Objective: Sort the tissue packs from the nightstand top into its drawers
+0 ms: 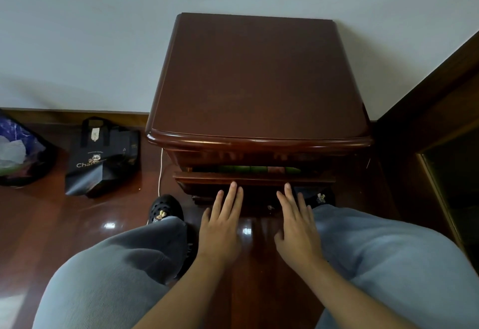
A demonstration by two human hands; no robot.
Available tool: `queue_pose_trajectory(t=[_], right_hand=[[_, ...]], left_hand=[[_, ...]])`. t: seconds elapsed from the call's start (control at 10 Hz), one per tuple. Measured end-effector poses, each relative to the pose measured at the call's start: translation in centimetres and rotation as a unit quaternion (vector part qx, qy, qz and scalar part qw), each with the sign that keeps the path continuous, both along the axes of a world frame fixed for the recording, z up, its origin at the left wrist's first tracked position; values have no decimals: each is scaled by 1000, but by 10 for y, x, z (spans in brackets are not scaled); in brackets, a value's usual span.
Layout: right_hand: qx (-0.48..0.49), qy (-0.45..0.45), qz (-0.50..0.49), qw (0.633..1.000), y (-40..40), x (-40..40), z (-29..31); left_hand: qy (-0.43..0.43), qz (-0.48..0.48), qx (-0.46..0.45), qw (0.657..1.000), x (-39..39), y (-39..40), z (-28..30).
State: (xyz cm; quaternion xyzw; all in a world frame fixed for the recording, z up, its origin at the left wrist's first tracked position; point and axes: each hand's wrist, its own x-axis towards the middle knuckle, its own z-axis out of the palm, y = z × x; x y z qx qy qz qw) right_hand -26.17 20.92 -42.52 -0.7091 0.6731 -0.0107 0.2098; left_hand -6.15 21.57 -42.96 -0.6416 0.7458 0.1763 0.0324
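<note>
Both hands reach forward with straight, slightly spread fingers and hold nothing. On the left hand (220, 227), the tips of the longest fingers (234, 191) reach the front edge of the drawer (254, 177); whether they actually press on it cannot be told. So too for the right hand (298, 230), whose index tip lies at the same edge, further right. Grey trouser legs (388, 256) frame both forearms, and a black clog (164, 208) shows by the left knee, on the glossy wooden floor (51, 225).

That drawer stands open only a narrow gap, just below the nightstand's rounded front lip. Through the gap a row of tissue packs (248, 169) shows, mostly green with one reddish pack among them, lying side by side inside the drawer. Above, the nightstand top (259, 77) is dark polished wood.

Left of the nightstand a thin white cord (160, 170) hangs down its side. Further left a black paper bag (101, 157) with a small printed figure stands on the floor, and at the frame's edge sits a dark plastic bag (18, 155) with crumpled contents. Behind all of it rises a pale wall (103, 30).
</note>
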Motion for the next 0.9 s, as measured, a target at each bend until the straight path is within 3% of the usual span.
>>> queue_pose_trajectory(t=[0.7, 0.9], right_hand=[[-15, -52, -37, 998, -31, 9, -8], [-81, -155, -102, 979, -16, 5, 19]], left_hand=[[17, 46, -23, 999, -5, -29, 2], [27, 60, -12, 998, -6, -16, 28]])
